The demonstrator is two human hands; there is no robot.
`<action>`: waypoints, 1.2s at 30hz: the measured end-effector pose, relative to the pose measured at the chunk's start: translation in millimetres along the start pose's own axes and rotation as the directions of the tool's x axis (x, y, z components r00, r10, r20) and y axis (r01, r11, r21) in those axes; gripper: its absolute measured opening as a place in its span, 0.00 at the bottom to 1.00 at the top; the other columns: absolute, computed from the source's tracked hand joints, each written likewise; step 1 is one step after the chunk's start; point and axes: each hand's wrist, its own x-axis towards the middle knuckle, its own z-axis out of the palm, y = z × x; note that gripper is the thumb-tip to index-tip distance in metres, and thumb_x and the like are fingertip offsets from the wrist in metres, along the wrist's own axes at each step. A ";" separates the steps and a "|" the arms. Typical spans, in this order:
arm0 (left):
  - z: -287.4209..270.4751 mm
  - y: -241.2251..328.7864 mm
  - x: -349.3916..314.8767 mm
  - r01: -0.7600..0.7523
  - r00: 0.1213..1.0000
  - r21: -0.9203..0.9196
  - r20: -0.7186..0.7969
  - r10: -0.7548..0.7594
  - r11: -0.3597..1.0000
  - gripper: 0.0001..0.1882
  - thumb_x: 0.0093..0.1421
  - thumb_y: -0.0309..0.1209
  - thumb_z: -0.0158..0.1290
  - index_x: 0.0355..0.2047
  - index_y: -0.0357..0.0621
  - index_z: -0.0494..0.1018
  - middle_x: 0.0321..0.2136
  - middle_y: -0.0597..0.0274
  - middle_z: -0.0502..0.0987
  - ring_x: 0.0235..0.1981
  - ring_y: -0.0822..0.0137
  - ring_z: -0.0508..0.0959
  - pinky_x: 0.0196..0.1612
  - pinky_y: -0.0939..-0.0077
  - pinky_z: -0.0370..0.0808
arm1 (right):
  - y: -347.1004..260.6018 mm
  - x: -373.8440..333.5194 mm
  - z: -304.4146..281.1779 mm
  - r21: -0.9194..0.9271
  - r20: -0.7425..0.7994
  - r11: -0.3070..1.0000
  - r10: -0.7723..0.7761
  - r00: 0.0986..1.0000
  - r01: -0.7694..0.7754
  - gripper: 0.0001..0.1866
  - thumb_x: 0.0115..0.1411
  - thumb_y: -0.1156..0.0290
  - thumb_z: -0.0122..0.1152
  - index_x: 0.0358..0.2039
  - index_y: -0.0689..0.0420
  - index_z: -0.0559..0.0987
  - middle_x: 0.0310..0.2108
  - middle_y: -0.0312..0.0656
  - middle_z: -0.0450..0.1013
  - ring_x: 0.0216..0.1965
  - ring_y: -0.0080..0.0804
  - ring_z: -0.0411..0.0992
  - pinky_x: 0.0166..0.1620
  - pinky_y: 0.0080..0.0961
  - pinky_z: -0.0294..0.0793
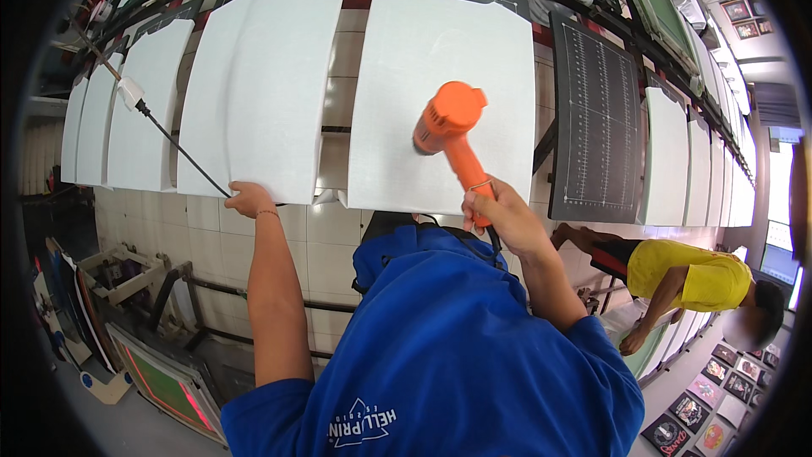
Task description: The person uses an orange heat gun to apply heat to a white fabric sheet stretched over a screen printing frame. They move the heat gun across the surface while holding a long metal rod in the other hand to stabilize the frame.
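Note:
An orange heat gun (461,152) is gripped by its handle in my right hand (509,213). Its nozzle end points down over a white T-shirt (397,76) stretched on a black board. From the handle's lower end a dark cord runs down by my blue shirt. My left hand (251,200), fingers closed, pinches a black cable (184,155) at the near edge of another white T-shirt (271,76). This cable stretches up and left, taut, to a white plug connector (130,93).
A bare black board with a white grid (595,118) lies right of the heat gun. More shirt-covered boards (664,152) line both sides. A person in a yellow shirt (677,275) bends at the right. Framed screens (165,381) lean at the lower left.

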 end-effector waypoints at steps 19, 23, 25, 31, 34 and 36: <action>-2.5 2.4 -5.4 -0.005 1.000 0.008 -0.003 0.005 1.000 0.31 0.68 0.49 0.36 0.51 0.26 0.58 0.44 0.28 0.73 0.44 0.35 0.77 0.48 0.46 0.76 | 0.0 -21.6 -26.2 -0.042 -0.035 0.998 0.054 0.998 -0.056 0.15 0.64 0.63 0.56 0.41 0.63 0.70 0.26 0.36 0.71 0.26 0.21 0.72 0.28 0.18 0.68; -1.1 0.9 -3.2 -0.031 0.999 0.030 -0.013 0.032 0.999 0.32 0.68 0.49 0.35 0.52 0.26 0.57 0.44 0.28 0.73 0.44 0.35 0.77 0.47 0.47 0.77 | 1.0 -24.6 -27.8 -0.063 -0.079 0.998 0.010 0.997 -0.015 0.14 0.64 0.64 0.55 0.40 0.63 0.70 0.26 0.36 0.71 0.25 0.21 0.72 0.27 0.18 0.68; -2.3 2.0 -4.1 -0.009 1.000 0.014 0.010 0.009 1.000 0.32 0.68 0.49 0.35 0.53 0.26 0.56 0.45 0.28 0.73 0.44 0.36 0.77 0.47 0.47 0.77 | 3.2 -23.6 -27.4 -0.075 -0.105 0.997 -0.025 0.994 0.017 0.13 0.64 0.64 0.55 0.39 0.62 0.70 0.26 0.36 0.71 0.25 0.21 0.72 0.26 0.18 0.67; -0.7 -0.9 -0.4 0.005 1.000 0.015 0.012 -0.005 1.000 0.32 0.67 0.49 0.35 0.54 0.26 0.55 0.45 0.28 0.72 0.45 0.35 0.77 0.49 0.46 0.76 | 3.0 -34.6 -40.2 -0.048 -0.077 0.998 0.043 0.996 -0.047 0.12 0.63 0.65 0.55 0.39 0.62 0.71 0.26 0.36 0.71 0.25 0.21 0.72 0.27 0.17 0.68; 0.8 -2.5 0.6 -0.005 1.000 0.005 0.016 0.005 1.000 0.33 0.67 0.50 0.35 0.55 0.26 0.55 0.46 0.28 0.72 0.45 0.35 0.77 0.50 0.46 0.76 | 4.9 -37.4 -40.7 -0.055 -0.101 0.998 0.009 0.995 -0.014 0.12 0.63 0.65 0.55 0.39 0.62 0.71 0.26 0.36 0.72 0.25 0.21 0.72 0.27 0.17 0.68; -0.1 -1.2 -2.8 -0.005 1.000 0.004 0.024 0.004 1.000 0.33 0.67 0.50 0.35 0.56 0.26 0.55 0.46 0.28 0.72 0.46 0.35 0.76 0.50 0.46 0.76 | 8.3 -36.9 -38.4 -0.082 -0.136 0.997 -0.020 0.991 0.009 0.13 0.63 0.65 0.56 0.39 0.62 0.71 0.26 0.36 0.72 0.25 0.21 0.72 0.26 0.17 0.68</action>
